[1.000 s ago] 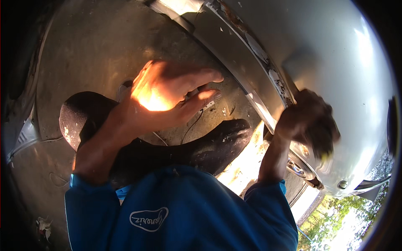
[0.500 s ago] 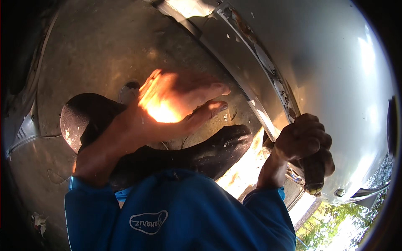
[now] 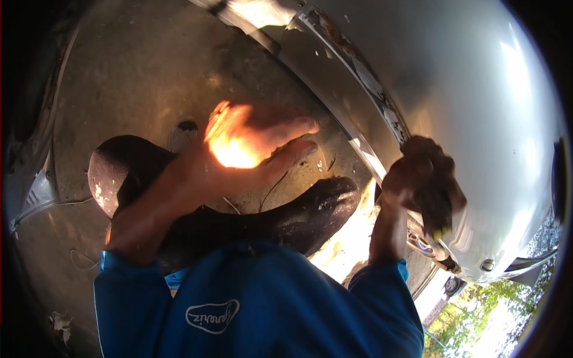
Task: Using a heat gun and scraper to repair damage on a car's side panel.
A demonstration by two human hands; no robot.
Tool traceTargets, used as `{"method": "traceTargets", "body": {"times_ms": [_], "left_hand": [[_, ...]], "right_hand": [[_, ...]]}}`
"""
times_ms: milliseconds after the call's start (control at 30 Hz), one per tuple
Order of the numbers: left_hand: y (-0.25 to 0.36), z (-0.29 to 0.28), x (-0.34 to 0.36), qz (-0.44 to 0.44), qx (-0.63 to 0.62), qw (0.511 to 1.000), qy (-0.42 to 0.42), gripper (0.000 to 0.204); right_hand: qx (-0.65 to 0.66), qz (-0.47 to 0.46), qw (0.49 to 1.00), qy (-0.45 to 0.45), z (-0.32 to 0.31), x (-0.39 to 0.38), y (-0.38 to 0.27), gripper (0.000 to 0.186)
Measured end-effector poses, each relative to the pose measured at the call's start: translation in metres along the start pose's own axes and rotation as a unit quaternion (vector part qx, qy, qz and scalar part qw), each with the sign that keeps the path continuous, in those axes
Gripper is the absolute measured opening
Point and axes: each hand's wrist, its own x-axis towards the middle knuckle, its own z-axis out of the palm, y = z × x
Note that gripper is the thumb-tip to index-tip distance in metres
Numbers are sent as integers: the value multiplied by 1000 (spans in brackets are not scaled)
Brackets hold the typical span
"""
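Note:
My left hand hangs over the floor in front of my knees, lit by a bright patch of sun. Its fingers and thumb stretch out toward the car with a gap between them, and nothing shows in the hand. On the right, my right hand is closed round a dark handle with a yellowish butt; motion blurs it. Whatever lies at the handle's other end is hidden by the fist. The fist is at the lower end of a rusty, flaking edge strip on the silver car body.
The large curved car panel fills the right side. A bare concrete floor lies at left, with a thin wire and a crumpled scrap on it. My bent legs and a shoe are below my hands.
My right hand has moved up and left with the handle, which now looks more blurred. My left hand has shifted slightly left, its fingers still apart.

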Motion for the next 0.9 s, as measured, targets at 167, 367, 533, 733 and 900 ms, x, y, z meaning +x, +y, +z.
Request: {"method": "traceTargets", "body": {"times_ms": [167, 367, 533, 733, 900], "left_hand": [[5, 0, 0, 9, -19, 1000, 5, 28], [5, 4, -4, 25, -27, 999, 13, 28], [3, 4, -1, 2, -26, 1000, 13, 27], [13, 7, 5, -35, -46, 998, -11, 26], [25, 33, 1, -345, -299, 874, -170, 49]], "right_hand": [[-118, 42, 989, 79, 1, -11, 23, 28], [-213, -41, 976, 38, -7, 7, 11, 20], [-120, 20, 992, -32, -25, -5, 13, 23], [-74, 93, 989, -93, -15, -21, 12, 20], [-121, -41, 956, -265, -12, -63, -1, 32]]}}
